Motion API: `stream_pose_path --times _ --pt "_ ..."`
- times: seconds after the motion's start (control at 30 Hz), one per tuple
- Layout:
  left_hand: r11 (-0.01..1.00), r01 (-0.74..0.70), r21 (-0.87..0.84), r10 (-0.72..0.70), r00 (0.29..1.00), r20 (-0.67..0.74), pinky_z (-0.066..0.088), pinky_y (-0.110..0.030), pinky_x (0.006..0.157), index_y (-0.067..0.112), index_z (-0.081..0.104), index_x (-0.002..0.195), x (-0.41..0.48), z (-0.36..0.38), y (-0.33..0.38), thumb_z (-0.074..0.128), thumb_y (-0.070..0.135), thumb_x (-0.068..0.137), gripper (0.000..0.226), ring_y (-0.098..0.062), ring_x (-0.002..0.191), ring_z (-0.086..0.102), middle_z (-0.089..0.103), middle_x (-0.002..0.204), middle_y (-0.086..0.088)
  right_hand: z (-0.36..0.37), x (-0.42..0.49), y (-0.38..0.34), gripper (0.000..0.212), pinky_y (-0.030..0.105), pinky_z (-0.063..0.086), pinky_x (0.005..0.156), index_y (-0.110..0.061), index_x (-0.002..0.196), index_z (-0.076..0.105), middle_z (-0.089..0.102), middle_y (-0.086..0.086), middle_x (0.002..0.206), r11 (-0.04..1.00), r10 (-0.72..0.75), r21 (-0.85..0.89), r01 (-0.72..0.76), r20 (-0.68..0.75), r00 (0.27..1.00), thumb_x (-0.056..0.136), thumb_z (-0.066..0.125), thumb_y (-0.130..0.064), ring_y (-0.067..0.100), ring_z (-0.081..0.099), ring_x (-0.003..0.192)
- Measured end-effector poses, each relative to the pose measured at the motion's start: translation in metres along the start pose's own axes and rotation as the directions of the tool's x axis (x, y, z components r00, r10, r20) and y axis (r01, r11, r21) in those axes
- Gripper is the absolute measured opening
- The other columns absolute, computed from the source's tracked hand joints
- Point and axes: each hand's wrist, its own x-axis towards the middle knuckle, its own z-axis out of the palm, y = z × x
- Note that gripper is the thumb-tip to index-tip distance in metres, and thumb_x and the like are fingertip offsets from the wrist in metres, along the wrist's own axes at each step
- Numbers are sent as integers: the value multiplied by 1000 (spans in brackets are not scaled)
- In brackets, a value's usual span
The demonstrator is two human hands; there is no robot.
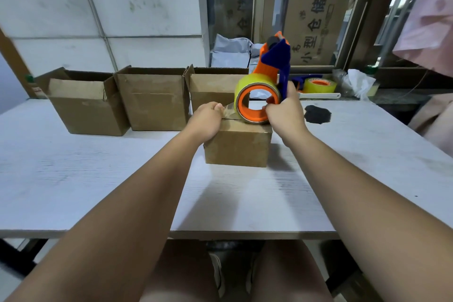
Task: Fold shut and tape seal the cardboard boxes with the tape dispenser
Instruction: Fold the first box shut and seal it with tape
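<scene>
Tape (230, 107), a clear strip, is stretched low over the top of the small closed brown cardboard box (237, 147) at the middle of the white table (98, 167). Its end is pinched at the box's left edge by the left hand (207, 117); the orange-and-blue plastic tape dispenser (269, 66) is clamped in the right hand (285, 111). Should the pinch be slackened, the strip may be wrinkled or stuck to itself; the light box may be dragged and the seam missed.

Left hand (207, 119) pinches tape (229, 107); right hand (285, 111) grips tape dispenser (273, 61)
</scene>
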Motion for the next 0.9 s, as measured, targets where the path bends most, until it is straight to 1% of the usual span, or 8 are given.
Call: stream_pose_path --times 0.17,0.27,0.33,0.5,0.6,0.7,0.8,0.9 --pt "1000 13 21 -13 1000 1 41 -34 93 14 56 125 -1 0 2 27 28 103 39 -25 113 51 56 127 -9 -2 0 -4 57 17 41 59 -26 137 35 47 -8 106 999 8 -52 -7 6 1000 89 56 -1 14 49 89" --pt "999 19 49 -19 1000 -3 41 -34 96 15 56 126 -2 -1 3 28 26 103 38 -24 116 50 55 129 -8 -5 1 -14 50 30 50 73 -25 129 42 48 -7 103 982 -62 -179 62 10 998 88 55 0 17 50 92" --pt "998 20 61 -20 1000 -3 39 -32 92 16 56 125 -2 -1 4 28 26 102 37 -23 115 50 55 128 -7 -5 2 -19 47 36 54 79 -25 126 44 48 -7 101 970 -87 -227 89 21 996 87 57 -1 19 52 93" --pt "997 25 76 -26 1000 13 41 -32 88 20 57 120 -2 -3 4 28 27 102 34 -19 108 51 57 123 -4 -10 6 -23 50 34 52 79 -25 128 45 50 -5 108 950 -116 -291 110 -3 993 88 54 3 18 48 96" --pt "994 27 108 -29 999 16 42 -36 94 19 57 118 -4 -5 7 28 26 101 34 -21 110 51 56 123 -3 -21 9 -23 53 31 49 77 -25 130 46 56 2 122 939 -114 -328 103 -15 993 86 56 4 21 50 100" --pt "992 31 123 -32 999 12 42 -37 96 20 57 117 -6 -6 8 27 26 101 34 -21 110 50 56 124 -2 -30 6 -20 56 31 49 77 -24 129 46 56 3 126 931 -110 -350 100 -10 994 83 58 5 24 54 105" --pt "992 30 122 -32 999 18 42 -36 94 19 56 119 -6 -5 8 27 25 101 35 -19 107 49 55 125 -3 -31 3 -16 55 31 49 77 -23 129 45 55 4 126 940 -102 -329 89 -22 995 84 59 5 27 54 109" --pt "992 29 122 -31 999 10 40 -33 89 20 56 118 -5 -4 7 27 25 101 35 -19 103 48 56 124 -2 -31 0 -12 51 28 45 74 -22 128 46 56 3 123 964 -77 -259 61 -52 996 86 55 6 24 53 104"
